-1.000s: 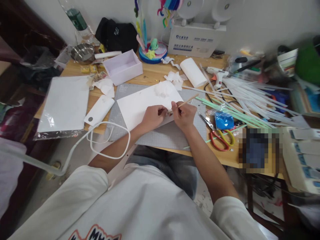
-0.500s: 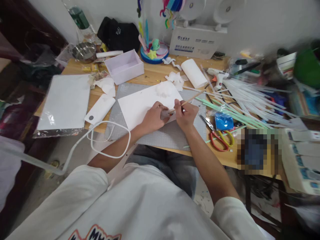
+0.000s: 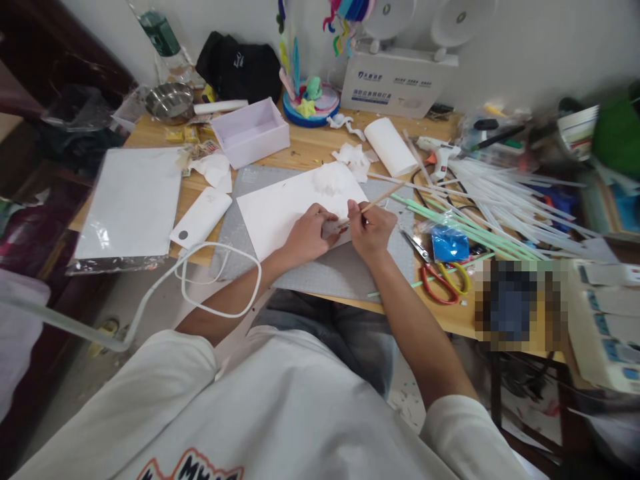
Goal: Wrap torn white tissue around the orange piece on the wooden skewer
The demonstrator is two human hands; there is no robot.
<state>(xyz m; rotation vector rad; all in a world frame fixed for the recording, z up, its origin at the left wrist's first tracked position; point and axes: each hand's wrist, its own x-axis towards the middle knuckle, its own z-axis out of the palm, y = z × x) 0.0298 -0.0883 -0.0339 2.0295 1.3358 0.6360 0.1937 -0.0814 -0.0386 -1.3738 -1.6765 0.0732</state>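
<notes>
My right hand [image 3: 373,228] is closed around a thin wooden stick [image 3: 385,197], whose upper end slants up to the right. The stick's lower tip reaches a small greyish piece [image 3: 330,228], too small to name. Curled about that piece are the fingers and thumb of my left hand [image 3: 310,235], which rests on a white sheet [image 3: 270,203]. Just beyond the hands, a fluffy white clump [image 3: 329,180] lies on the sheet. Underneath is a grey cutting mat [image 3: 240,267].
Scissors [image 3: 435,270], a blue packet [image 3: 450,243], green and white sticks [image 3: 500,200] and a glue gun [image 3: 443,157] lie to the right. A white power bank-like device [image 3: 203,217] with a looped cable sits left. Behind stand a white box [image 3: 253,137] and paper roll [image 3: 391,147].
The view has shifted very slightly. Both hands stay in nearly the same place over the sheet, and the stick's lower tip is still by the greyish piece.
</notes>
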